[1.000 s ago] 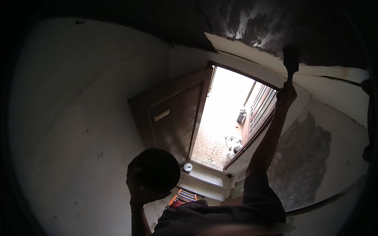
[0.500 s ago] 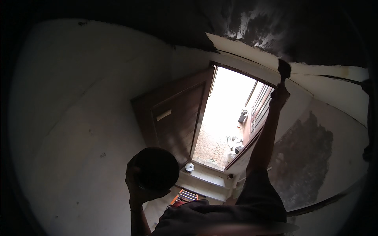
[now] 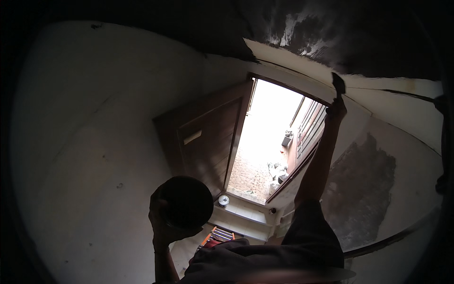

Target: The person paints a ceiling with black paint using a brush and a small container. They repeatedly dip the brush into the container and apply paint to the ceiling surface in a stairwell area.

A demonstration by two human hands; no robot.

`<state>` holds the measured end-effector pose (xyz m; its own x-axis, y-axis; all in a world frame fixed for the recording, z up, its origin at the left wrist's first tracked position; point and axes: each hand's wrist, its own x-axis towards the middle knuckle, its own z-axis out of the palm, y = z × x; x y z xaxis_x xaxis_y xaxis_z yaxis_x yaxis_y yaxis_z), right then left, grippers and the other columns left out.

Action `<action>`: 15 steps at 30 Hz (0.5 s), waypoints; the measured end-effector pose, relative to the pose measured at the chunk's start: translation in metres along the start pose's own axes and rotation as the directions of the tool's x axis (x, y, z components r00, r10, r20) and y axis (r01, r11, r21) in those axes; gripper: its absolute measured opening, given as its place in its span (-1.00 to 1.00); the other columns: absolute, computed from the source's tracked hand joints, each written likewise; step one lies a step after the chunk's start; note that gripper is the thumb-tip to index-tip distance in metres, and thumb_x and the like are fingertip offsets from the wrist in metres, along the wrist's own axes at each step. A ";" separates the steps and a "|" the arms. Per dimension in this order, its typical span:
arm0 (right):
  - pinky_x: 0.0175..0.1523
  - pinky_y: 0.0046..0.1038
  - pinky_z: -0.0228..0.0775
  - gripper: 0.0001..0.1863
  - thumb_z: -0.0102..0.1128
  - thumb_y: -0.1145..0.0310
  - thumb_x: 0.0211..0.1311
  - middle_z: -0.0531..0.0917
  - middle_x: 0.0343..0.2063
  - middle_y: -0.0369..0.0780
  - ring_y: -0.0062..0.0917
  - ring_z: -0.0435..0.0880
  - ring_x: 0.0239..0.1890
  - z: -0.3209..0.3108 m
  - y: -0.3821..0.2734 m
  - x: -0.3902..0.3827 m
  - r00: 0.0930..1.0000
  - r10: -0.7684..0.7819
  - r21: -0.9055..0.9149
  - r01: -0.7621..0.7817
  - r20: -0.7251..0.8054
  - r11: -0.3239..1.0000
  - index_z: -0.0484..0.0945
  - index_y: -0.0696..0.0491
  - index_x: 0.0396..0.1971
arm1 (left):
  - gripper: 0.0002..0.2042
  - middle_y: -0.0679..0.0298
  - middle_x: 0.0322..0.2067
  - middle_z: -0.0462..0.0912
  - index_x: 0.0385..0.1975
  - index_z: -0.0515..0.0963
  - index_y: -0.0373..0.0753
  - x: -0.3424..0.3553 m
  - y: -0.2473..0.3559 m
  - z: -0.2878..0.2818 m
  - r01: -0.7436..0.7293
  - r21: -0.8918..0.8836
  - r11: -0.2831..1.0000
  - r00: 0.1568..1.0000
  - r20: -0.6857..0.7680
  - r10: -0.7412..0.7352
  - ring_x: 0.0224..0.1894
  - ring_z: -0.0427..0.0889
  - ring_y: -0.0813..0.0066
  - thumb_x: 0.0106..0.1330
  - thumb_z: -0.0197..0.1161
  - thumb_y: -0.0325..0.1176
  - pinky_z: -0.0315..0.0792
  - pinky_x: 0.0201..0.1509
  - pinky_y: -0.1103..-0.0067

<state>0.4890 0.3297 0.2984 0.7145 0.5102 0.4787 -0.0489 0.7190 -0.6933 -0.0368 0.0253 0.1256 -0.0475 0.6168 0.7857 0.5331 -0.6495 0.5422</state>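
Two grips: both bare hands closed, each on one object; the figures appear nearly in silhouette.
Left hand [image 3: 161, 228]: gripping a dark round container [image 3: 187, 202] from its left side and below, at lower centre; contents too dark to tell.
Right hand [image 3: 337, 111]: at the end of an outstretched arm, closed round the handle of a dark flat-headed tool [image 3: 339, 84].
Tool head: tilted slightly left, near the edge of the dark coating [image 3: 388, 45], seen against the pale strip [image 3: 283, 58]; contact cannot be told.
Doorway [image 3: 265, 142]: brightly lit, with the brown door [image 3: 208, 142] standing ajar at its left.
Steps [image 3: 243, 216]: pale, below the doorway; a small white pail [image 3: 223, 200] near their left end.
Ladder [image 3: 209, 238]: orange-railed, partly hidden by the person's clothing.
Wall patch [image 3: 363, 194]: dark grey, irregular, right of the arm.
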 end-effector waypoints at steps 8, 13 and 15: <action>-0.72 -0.63 -0.01 -0.74 0.13 0.50 0.38 0.36 -0.66 -0.43 -0.81 0.23 -0.76 0.004 -0.094 -0.048 0.959 -0.260 0.061 0.255 0.113 0.965 0.65 0.29 -0.04 | 0.10 -0.02 0.25 0.39 0.24 0.22 0.08 0.002 0.000 0.004 0.035 -0.040 0.999 0.999 0.023 -0.034 0.23 0.50 -0.08 -0.43 0.78 -0.05 0.53 0.20 0.14; -0.75 -0.70 -0.04 -0.74 -0.04 0.45 0.48 0.33 -0.65 -0.43 -0.82 0.16 -0.80 -0.003 -0.090 -0.083 0.991 -0.136 0.199 0.136 -0.014 0.970 0.59 0.28 -0.08 | 0.11 -0.02 0.26 0.36 0.24 0.18 0.06 -0.001 -0.006 0.002 0.009 0.026 1.000 1.000 0.020 -0.010 0.25 0.44 -0.03 -0.43 0.78 -0.04 0.46 0.21 0.14; -0.74 -0.68 -0.05 -0.74 -0.01 0.38 0.48 0.31 -0.68 -0.44 -0.79 0.17 -0.80 0.011 -0.077 -0.062 0.997 -0.062 -0.040 0.060 -0.050 0.997 0.60 0.24 -0.13 | 0.11 -0.02 0.27 0.35 0.23 0.16 0.05 0.000 -0.008 0.004 -0.008 0.005 1.000 1.000 0.031 0.008 0.26 0.43 -0.01 -0.41 0.78 -0.04 0.43 0.21 0.15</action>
<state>0.4407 0.2476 0.3284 0.7503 0.4403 0.4932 0.0224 0.7286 -0.6846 -0.0378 0.0323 0.1204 -0.0177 0.6252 0.7803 0.5375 -0.6521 0.5346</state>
